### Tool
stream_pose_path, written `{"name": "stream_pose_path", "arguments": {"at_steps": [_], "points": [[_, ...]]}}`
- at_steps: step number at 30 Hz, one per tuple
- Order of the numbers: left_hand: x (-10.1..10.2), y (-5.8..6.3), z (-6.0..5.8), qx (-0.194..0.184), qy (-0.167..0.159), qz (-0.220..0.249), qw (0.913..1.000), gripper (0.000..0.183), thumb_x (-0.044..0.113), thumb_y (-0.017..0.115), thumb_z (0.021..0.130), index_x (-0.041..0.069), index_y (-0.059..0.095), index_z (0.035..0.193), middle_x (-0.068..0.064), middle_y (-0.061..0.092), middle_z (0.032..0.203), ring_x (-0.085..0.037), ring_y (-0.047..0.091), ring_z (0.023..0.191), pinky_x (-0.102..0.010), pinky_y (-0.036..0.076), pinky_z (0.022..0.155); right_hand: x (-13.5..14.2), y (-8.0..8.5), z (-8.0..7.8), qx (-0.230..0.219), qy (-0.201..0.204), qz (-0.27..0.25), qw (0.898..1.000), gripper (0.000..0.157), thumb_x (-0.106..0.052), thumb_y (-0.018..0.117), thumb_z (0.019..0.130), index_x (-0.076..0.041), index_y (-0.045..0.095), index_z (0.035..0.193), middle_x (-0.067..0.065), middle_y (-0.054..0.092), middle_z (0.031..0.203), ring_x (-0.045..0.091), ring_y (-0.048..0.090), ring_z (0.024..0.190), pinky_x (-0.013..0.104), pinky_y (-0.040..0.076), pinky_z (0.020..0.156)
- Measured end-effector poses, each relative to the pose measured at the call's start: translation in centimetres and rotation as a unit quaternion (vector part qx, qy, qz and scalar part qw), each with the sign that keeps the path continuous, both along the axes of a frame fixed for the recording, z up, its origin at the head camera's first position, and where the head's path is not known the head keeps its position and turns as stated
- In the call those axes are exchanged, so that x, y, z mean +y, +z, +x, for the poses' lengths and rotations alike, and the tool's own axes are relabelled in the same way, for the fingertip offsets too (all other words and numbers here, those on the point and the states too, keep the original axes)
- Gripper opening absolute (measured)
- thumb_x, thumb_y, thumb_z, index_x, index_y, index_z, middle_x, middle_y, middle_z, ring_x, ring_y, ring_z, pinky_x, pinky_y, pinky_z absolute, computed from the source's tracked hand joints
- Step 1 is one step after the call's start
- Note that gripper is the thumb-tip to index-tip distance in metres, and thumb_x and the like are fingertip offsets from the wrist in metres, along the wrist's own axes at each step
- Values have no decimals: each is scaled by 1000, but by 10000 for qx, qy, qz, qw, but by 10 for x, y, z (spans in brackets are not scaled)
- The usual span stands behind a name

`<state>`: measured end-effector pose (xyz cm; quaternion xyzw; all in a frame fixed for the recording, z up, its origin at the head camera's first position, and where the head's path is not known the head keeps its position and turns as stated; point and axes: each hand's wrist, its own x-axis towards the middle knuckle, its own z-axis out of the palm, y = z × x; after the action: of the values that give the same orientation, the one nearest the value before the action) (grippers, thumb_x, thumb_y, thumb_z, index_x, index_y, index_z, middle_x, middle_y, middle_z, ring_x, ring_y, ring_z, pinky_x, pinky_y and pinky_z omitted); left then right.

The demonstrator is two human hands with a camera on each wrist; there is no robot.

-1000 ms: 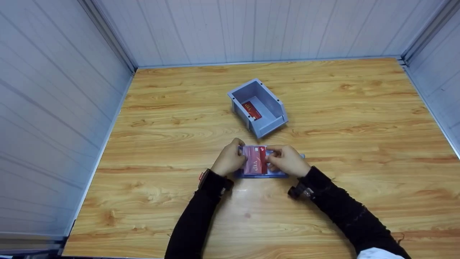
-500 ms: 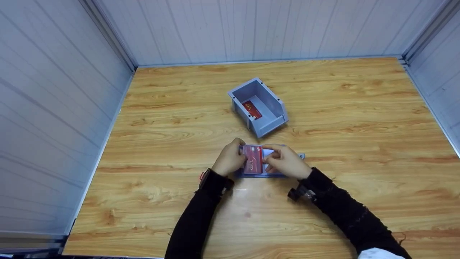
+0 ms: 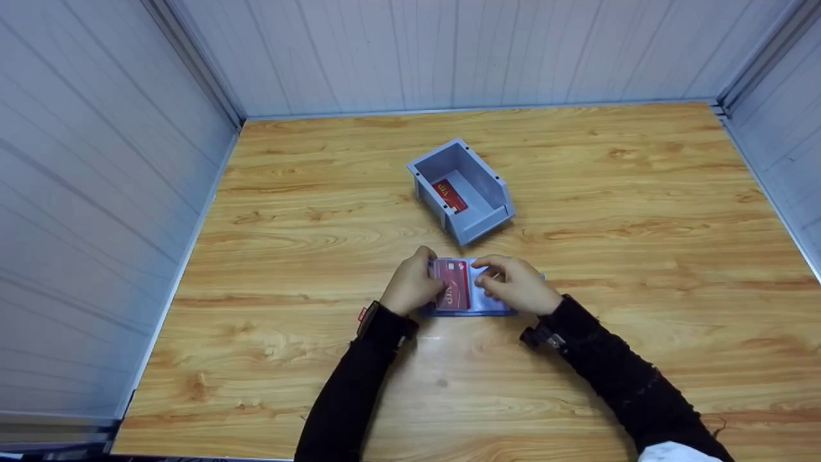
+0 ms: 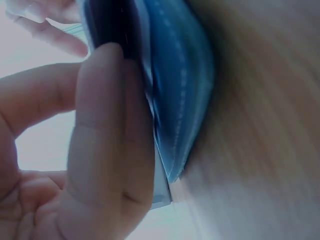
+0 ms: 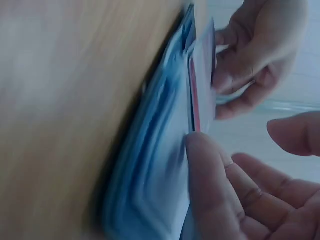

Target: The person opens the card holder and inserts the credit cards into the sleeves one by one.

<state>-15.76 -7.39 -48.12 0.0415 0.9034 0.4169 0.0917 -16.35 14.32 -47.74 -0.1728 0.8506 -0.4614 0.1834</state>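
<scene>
A blue card holder [image 3: 494, 307] with stitched covers, seen edge-on as blue cover [image 4: 175, 85] in the left wrist view, lies unfolded on the table. Its left clear sleeve covers most of a red VIP card [image 3: 454, 289], whose red edge [image 5: 195, 95] shows in the right wrist view. My left hand [image 3: 410, 282] grips the holder's left side, thumb on the sleeve over the card. My right hand [image 3: 518, 285] is over the right half, thumb and index finger apart. One of its fingertips [image 5: 200, 145] is right at the sleeve's edge in the right wrist view.
Just behind the holder stands a grey-blue open-front bin [image 3: 458, 192], with another red VIP card [image 3: 449, 195] on its floor. Pale panel walls [image 3: 449, 58] border the wooden table [image 3: 288, 256] at the back and sides.
The red VIP card has slid left, deeper into the clear sleeve. My right hand has released its edge and shifted slightly right; my left hand keeps its grip, thumb a little further over the card.
</scene>
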Motion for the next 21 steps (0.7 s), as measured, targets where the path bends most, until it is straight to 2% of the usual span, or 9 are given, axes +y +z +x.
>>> {"name": "stream_pose_path", "arguments": {"at_steps": [3,7,13,17,21], "points": [[2,1,1,148,12,-197,9997,42,3,69,74,-2,55,113,-15,65,96,-24,56,85,-41,51,80,4,0,-2,227,-67,193,9995,29,-12,60,93,0,64,119,14,73,90,18,67,71,22,51,59],[4,2,2,307,18,-593,9978,42,4,68,74,-3,56,114,-17,60,100,-28,57,90,-45,51,85,7,-1,-5,208,-145,317,9992,26,-12,58,92,-1,67,114,10,72,87,12,63,69,22,50,59],[10,3,7,650,-114,-1145,9912,38,8,70,76,-2,58,110,-17,53,101,-31,57,85,-45,51,77,11,-6,-11,-108,-147,129,9998,26,-9,53,93,1,67,112,11,71,90,9,61,69,22,53,61],[13,3,11,793,-409,-1383,9864,46,18,75,75,1,60,115,-19,51,115,-35,52,101,-45,50,84,14,-6,-15,-421,-191,-121,9989,27,-8,51,94,4,65,113,16,70,92,12,63,73,22,55,63],[17,3,15,809,-713,-1569,9817,60,28,81,73,4,60,124,-19,50,128,-38,48,116,-47,48,94,17,-3,-19,-527,-216,-261,9980,29,-9,50,95,7,63,116,21,68,96,15,65,76,25,57,66]]}}
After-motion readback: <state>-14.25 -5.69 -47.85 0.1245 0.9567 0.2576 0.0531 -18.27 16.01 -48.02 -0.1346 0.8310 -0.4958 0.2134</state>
